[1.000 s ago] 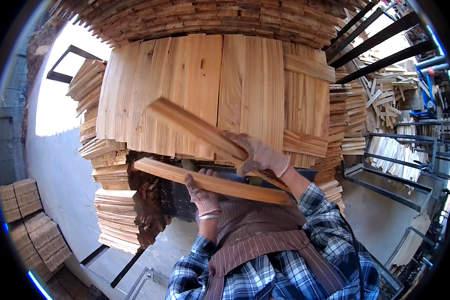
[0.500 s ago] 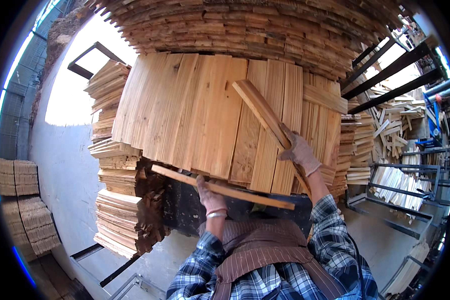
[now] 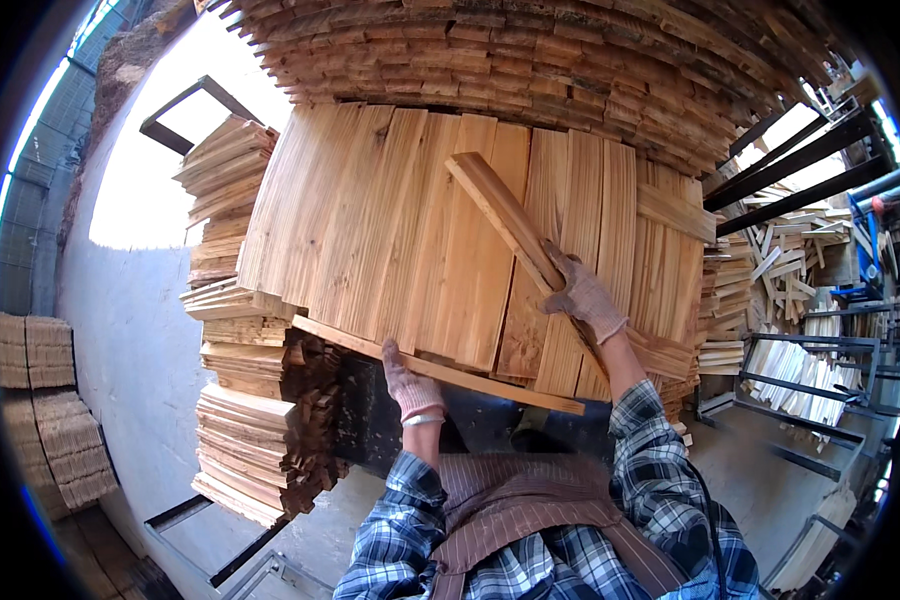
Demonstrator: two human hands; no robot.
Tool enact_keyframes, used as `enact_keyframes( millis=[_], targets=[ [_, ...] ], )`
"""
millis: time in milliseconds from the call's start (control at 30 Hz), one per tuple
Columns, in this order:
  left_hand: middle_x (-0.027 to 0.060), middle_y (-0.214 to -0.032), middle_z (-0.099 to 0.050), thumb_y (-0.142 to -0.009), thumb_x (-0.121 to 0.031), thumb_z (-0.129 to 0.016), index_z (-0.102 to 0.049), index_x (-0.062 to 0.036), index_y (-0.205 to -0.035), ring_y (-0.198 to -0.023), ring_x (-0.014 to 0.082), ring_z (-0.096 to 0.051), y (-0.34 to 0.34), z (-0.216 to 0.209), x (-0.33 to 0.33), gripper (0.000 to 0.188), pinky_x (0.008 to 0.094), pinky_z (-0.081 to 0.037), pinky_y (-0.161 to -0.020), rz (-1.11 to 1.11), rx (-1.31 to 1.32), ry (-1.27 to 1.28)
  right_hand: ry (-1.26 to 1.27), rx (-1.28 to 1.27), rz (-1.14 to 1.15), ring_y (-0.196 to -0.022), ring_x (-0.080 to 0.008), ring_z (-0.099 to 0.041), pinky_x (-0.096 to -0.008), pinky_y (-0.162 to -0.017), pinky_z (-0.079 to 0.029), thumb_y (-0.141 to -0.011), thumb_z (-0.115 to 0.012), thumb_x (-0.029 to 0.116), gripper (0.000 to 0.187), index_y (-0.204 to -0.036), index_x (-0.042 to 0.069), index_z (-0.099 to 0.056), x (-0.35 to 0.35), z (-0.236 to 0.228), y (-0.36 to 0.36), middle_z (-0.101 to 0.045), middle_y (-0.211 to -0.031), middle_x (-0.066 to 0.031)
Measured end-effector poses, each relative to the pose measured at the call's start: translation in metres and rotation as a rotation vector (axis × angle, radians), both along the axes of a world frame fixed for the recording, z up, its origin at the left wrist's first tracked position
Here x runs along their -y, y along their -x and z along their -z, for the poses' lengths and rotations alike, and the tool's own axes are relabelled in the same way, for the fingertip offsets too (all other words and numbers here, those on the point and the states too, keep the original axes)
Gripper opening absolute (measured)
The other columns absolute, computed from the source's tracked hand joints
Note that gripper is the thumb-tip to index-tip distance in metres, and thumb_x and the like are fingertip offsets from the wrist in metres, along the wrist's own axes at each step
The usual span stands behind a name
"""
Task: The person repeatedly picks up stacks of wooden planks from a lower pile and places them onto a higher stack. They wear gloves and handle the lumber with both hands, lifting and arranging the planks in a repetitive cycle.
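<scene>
My left hand (image 3: pixel 410 388), in a pale work glove, is closed around a narrow wooden board (image 3: pixel 490 390). That board is seen edge-on along the near ends of several flat planks (image 3: pixel 370 220) laid side by side. A second wooden board (image 3: pixel 495 210), with a dark rough edge, slants above the planks. My right hand (image 3: pixel 585 298), also gloved, grips it near its lower part, thumb on the upper left. The palm side of this grip is hidden. A short plank (image 3: pixel 675 212) lies crosswise at the right end of the row.
Stacked boards (image 3: pixel 240 440) rise on the left, and a tall stack (image 3: pixel 470 60) spans the far side. Black metal bars (image 3: pixel 800 185) stick out at the right, near a pile of loose slats (image 3: pixel 790 260). Bundled wood (image 3: pixel 70 440) stands on the floor far left.
The narrow board in my left hand has moved closer to the planks' near ends. My right hand and its board have shifted slightly left. The whole view has turned a little.
</scene>
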State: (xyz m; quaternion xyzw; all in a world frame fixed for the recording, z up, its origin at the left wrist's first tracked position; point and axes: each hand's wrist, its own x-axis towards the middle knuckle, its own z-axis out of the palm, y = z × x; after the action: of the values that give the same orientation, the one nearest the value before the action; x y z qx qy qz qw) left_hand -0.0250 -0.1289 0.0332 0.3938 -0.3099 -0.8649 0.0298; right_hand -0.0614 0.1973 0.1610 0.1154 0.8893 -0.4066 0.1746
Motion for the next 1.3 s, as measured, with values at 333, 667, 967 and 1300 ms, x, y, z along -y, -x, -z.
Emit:
enact_keyframes(
  millis=[333,667,967,1300],
  targets=[
    [0.0097,-0.128,-0.055,-0.092,-0.035,-0.059,-0.049,-0.0085,-0.130,-0.120,0.0266,-0.050,0.034,0.031,-0.003,0.048,0.0454,-0.040,-0.106,0.196,-0.023,0.285,0.048,0.011,-0.052,-0.124,-0.0409,-0.050,-0.0404,-0.104,-0.043,-0.057,-0.081,0.019,0.105,-0.150,0.016,-0.033,0.002,-0.003,0.009,-0.050,-0.135,-0.0270],
    [0.0133,-0.091,-0.055,-0.082,-0.027,-0.072,-0.053,-0.0045,-0.100,-0.085,0.0354,-0.056,-0.018,-0.071,0.001,0.035,0.0595,-0.048,-0.078,-0.012,0.023,-0.308,-0.161,0.007,-0.158,-0.123,-0.0413,-0.050,-0.0412,-0.104,-0.043,-0.057,-0.084,0.021,0.106,-0.150,0.020,-0.033,-0.005,-0.007,0.028,-0.049,-0.135,-0.0260],
    [0.0155,-0.110,-0.061,-0.087,-0.036,-0.068,-0.053,0.0018,-0.116,-0.100,0.0307,-0.061,0.095,-0.060,0.100,0.050,0.0428,-0.051,-0.091,-0.055,-0.318,0.608,-0.344,-0.035,-0.351,-0.126,-0.0387,-0.048,-0.0443,-0.105,-0.044,-0.064,-0.084,0.025,0.101,-0.150,0.028,-0.032,0.142,-0.035,0.195,-0.043,-0.143,-0.0177],
    [0.0151,-0.116,-0.062,-0.081,-0.023,-0.077,-0.049,-0.0009,-0.134,-0.104,0.0253,-0.063,0.145,-0.123,0.163,0.064,0.0330,-0.053,-0.088,0.753,-0.142,0.793,-0.683,-0.016,-0.320,-0.133,-0.0370,-0.041,-0.0429,-0.107,-0.042,-0.080,-0.072,0.017,0.074,-0.144,0.037,-0.041,0.233,0.008,0.398,-0.036,-0.148,-0.0103]
  ],
)
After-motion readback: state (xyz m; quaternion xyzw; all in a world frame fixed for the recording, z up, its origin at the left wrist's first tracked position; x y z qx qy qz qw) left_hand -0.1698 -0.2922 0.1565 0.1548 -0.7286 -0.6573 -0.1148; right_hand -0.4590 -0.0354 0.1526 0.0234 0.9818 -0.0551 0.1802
